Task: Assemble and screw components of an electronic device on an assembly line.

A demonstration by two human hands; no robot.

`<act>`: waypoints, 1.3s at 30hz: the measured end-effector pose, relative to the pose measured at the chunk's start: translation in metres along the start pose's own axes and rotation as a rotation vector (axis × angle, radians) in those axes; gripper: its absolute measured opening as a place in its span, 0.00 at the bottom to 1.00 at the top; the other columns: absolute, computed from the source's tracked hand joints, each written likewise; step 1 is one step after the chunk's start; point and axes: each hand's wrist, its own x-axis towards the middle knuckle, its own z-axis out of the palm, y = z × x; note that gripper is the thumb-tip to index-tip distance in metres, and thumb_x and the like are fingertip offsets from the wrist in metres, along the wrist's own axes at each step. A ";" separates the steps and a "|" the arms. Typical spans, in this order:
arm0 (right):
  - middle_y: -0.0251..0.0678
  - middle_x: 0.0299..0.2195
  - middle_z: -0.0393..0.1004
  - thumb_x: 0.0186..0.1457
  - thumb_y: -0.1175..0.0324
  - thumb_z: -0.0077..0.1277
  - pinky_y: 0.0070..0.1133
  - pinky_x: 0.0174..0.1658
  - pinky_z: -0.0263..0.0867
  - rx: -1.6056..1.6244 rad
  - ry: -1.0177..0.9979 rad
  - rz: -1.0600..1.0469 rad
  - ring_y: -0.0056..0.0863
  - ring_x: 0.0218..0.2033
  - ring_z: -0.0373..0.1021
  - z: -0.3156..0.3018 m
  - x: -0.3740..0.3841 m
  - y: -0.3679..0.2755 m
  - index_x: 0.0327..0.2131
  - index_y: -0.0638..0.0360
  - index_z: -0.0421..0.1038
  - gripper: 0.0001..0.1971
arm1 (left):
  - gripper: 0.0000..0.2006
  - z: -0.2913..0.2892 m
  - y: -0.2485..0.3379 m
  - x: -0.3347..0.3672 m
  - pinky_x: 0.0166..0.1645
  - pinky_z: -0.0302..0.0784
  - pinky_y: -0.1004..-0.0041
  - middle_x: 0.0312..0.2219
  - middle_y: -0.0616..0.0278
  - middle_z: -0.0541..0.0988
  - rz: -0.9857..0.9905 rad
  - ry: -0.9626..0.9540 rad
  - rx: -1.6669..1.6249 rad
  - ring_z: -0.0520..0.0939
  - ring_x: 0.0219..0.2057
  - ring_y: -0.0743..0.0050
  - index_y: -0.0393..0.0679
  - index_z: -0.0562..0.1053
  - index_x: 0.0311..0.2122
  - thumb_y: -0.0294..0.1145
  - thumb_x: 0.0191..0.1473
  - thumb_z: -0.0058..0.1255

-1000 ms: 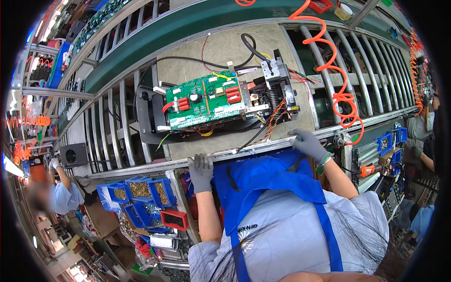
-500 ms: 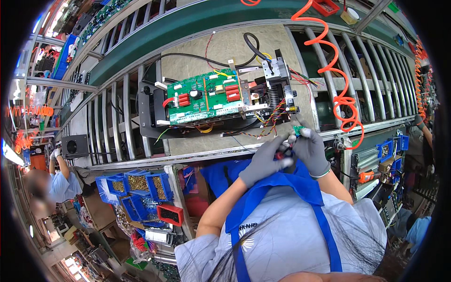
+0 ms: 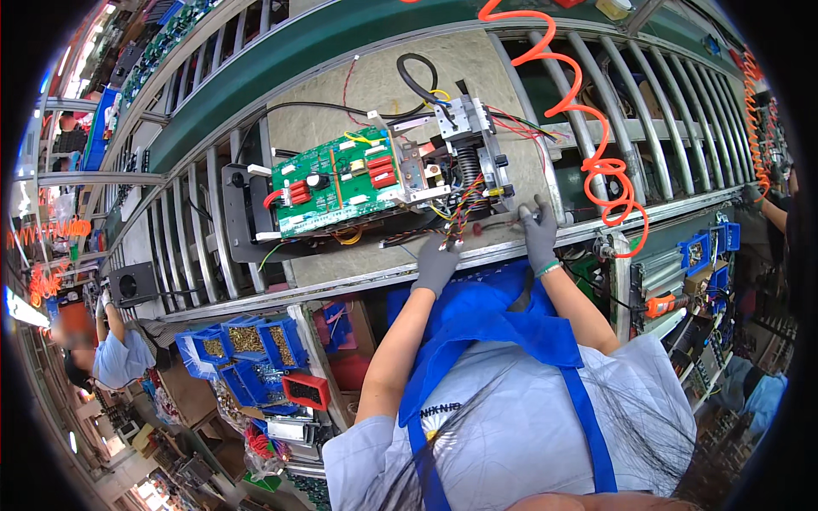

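Note:
A machine assembly lies on the board in front of me. Its green circuit board (image 3: 336,183) carries red components, and a metal mechanism with a black spring (image 3: 469,166) stands at its right end. A bundle of thin coloured wires (image 3: 463,209) hangs from the mechanism toward the near edge. My left hand (image 3: 436,266), in a grey glove, is closed on the ends of these wires, where small white connectors show. My gloved right hand (image 3: 538,237) is at the board's near right, thumb and fingers apart. Nothing shows in it.
Metal rollers (image 3: 665,128) flank the board (image 3: 332,266). An orange coiled hose (image 3: 609,170) hangs at the right. Blue bins (image 3: 281,342) of small brass-coloured parts and a red bin (image 3: 305,390) stand at lower left. Another person (image 3: 123,345) works at far left.
My hands have parted and moved forward onto the board. My left hand has taken the wire ends; the small green piece between my hands no longer shows. The view has shifted slightly.

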 end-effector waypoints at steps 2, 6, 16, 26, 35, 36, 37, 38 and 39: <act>0.40 0.39 0.72 0.54 0.67 0.56 0.16 0.43 0.63 -0.225 0.075 -0.118 0.21 0.38 0.67 -0.006 0.013 0.005 0.55 0.66 0.62 0.26 | 0.15 -0.003 -0.003 0.001 0.36 0.73 0.60 0.28 0.54 0.78 0.015 0.035 -0.025 0.78 0.29 0.54 0.42 0.73 0.39 0.36 0.45 0.55; 0.45 0.43 0.72 0.54 0.67 0.55 0.22 0.49 0.65 -0.182 -0.067 -0.058 0.30 0.45 0.70 -0.017 0.020 0.003 0.54 0.67 0.63 0.25 | 0.15 -0.015 0.000 -0.009 0.49 0.67 0.57 0.38 0.54 0.76 0.141 0.196 0.196 0.75 0.42 0.52 0.45 0.74 0.37 0.38 0.42 0.58; 0.43 0.54 0.66 0.57 0.70 0.48 0.26 0.58 0.56 -0.261 -0.094 -0.374 0.31 0.55 0.63 -0.014 0.024 -0.057 0.56 0.65 0.61 0.23 | 0.19 -0.029 -0.021 -0.109 0.52 0.70 0.61 0.42 0.53 0.77 -0.231 0.061 -0.187 0.76 0.45 0.53 0.45 0.74 0.45 0.40 0.48 0.54; 0.44 0.53 0.67 0.60 0.71 0.42 0.27 0.57 0.58 -0.236 -0.185 -0.817 0.33 0.53 0.65 0.041 -0.018 -0.251 0.54 0.71 0.63 0.20 | 0.21 -0.044 -0.105 -0.318 0.51 0.71 0.62 0.41 0.50 0.78 -1.120 0.694 -0.327 0.78 0.44 0.53 0.41 0.72 0.47 0.40 0.50 0.53; 0.45 0.56 0.64 0.63 0.67 0.40 0.27 0.60 0.58 -0.147 -0.216 -0.939 0.34 0.56 0.63 0.076 -0.086 -0.266 0.56 0.71 0.59 0.21 | 0.30 -0.157 -0.214 -0.421 0.55 0.62 0.55 0.46 0.50 0.71 -1.579 1.078 0.391 0.68 0.50 0.48 0.46 0.67 0.51 0.45 0.41 0.61; 0.45 0.56 0.63 0.63 0.68 0.40 0.27 0.59 0.59 -0.160 -0.209 -0.943 0.35 0.56 0.63 0.083 -0.101 -0.268 0.56 0.71 0.60 0.21 | 0.32 -0.176 -0.221 -0.421 0.56 0.60 0.55 0.47 0.51 0.69 -1.603 1.074 0.422 0.67 0.52 0.51 0.46 0.67 0.51 0.48 0.40 0.61; 0.45 0.57 0.62 0.63 0.68 0.39 0.27 0.59 0.59 -0.159 -0.220 -0.941 0.35 0.56 0.63 0.096 -0.111 -0.267 0.55 0.71 0.60 0.20 | 0.32 -0.190 -0.225 -0.430 0.55 0.61 0.55 0.47 0.50 0.70 -1.677 1.028 0.485 0.68 0.51 0.51 0.46 0.66 0.51 0.49 0.41 0.61; 0.46 0.57 0.62 0.63 0.69 0.38 0.28 0.59 0.59 -0.090 -0.223 -0.878 0.36 0.56 0.62 0.103 -0.120 -0.260 0.55 0.71 0.60 0.20 | 0.32 -0.208 -0.241 -0.424 0.55 0.62 0.56 0.46 0.50 0.70 -1.705 0.961 0.559 0.69 0.51 0.52 0.45 0.66 0.51 0.50 0.42 0.60; 0.46 0.57 0.62 0.63 0.68 0.38 0.28 0.59 0.58 -0.161 -0.239 -0.925 0.36 0.57 0.62 0.116 -0.134 -0.266 0.55 0.72 0.60 0.20 | 0.32 -0.209 -0.257 -0.442 0.55 0.62 0.56 0.46 0.50 0.70 -1.726 0.973 0.543 0.69 0.51 0.52 0.45 0.66 0.51 0.50 0.42 0.60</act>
